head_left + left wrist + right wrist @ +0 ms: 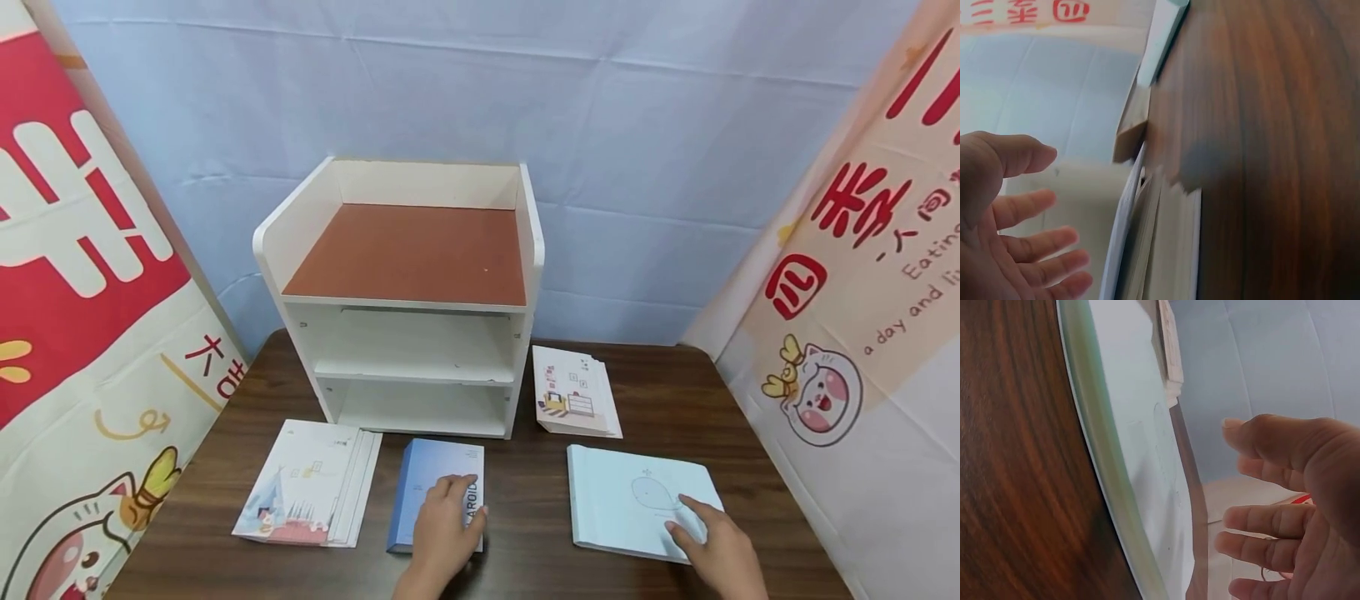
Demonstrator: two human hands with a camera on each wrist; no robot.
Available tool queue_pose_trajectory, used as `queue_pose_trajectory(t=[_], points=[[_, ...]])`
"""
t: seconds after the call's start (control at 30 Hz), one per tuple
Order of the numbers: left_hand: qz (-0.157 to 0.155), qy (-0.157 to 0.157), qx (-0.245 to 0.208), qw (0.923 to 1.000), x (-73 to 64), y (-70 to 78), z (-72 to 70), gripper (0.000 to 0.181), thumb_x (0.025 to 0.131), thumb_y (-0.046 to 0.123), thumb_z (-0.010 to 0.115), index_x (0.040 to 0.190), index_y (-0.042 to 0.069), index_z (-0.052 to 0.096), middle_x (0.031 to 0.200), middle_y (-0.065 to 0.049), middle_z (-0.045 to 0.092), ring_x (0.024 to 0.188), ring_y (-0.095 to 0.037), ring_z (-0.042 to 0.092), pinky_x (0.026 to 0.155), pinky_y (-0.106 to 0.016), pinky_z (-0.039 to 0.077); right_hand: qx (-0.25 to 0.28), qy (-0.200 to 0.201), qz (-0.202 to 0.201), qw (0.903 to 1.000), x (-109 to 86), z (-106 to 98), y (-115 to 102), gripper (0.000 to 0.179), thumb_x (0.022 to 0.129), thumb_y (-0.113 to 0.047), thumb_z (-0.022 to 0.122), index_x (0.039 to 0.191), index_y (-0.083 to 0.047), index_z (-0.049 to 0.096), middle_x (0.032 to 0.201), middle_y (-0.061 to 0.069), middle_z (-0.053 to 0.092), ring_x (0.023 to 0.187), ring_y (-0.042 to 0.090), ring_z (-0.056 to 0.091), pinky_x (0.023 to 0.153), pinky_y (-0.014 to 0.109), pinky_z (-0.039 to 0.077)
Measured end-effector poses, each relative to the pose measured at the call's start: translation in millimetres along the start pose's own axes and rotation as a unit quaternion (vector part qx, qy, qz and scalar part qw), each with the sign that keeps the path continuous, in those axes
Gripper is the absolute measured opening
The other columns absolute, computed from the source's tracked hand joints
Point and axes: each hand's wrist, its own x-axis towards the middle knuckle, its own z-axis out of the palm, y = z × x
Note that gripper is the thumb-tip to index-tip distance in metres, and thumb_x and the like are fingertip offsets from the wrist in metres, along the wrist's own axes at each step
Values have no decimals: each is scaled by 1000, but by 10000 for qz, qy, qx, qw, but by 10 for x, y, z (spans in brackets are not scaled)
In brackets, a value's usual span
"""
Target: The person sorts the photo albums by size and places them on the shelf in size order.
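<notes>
Over the blue book [435,475] with dark lettering on its cover, my left hand [442,521] has its fingers spread. In the left wrist view this hand [1022,219] is apart from the book, whose page edges [1169,244] face the camera. My right hand [720,546] hovers above the right part of a pale blue album [615,508] with a whale drawing. The right wrist view shows relaxed fingers of that hand [1279,519] with a gap to the album's cover [1138,444]. Neither hand holds anything.
A white shelf unit [416,379] with a brown top board stands at the back of the dark wooden table [525,500]. Left of the blue book lies a stack of illustrated booklets [300,467]. Another stack [573,392] lies right of the shelf. Printed cloths hang around.
</notes>
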Motion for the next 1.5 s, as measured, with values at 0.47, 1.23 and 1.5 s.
queue_pose_trajectory(t=[0.47,1.23,1.5], points=[[407,-66,-277,9988,-89,140,213,41,71,20,76,109,8,64,100,-6,57,86,-24,57,65,-36,47,47,294,426,9986,45,88,206,57,81,-24,70,122,10,51,122,39,43,112,55,38,88,64,32],[-675,-1073,-1737,9766,-18,450,458,42,74,20,75,111,5,62,99,-9,57,90,-25,56,77,-40,46,207,169,1082,9938,170,110,441,66,79,-23,70,125,15,43,124,41,37,113,55,34,91,63,30],[-1043,-1525,-2586,9482,14,484,590,41,75,18,75,111,3,61,95,-7,56,77,-19,54,65,-30,45,476,207,1375,9891,239,154,521,66,82,-26,67,126,16,40,125,40,37,114,55,34,91,64,29]])
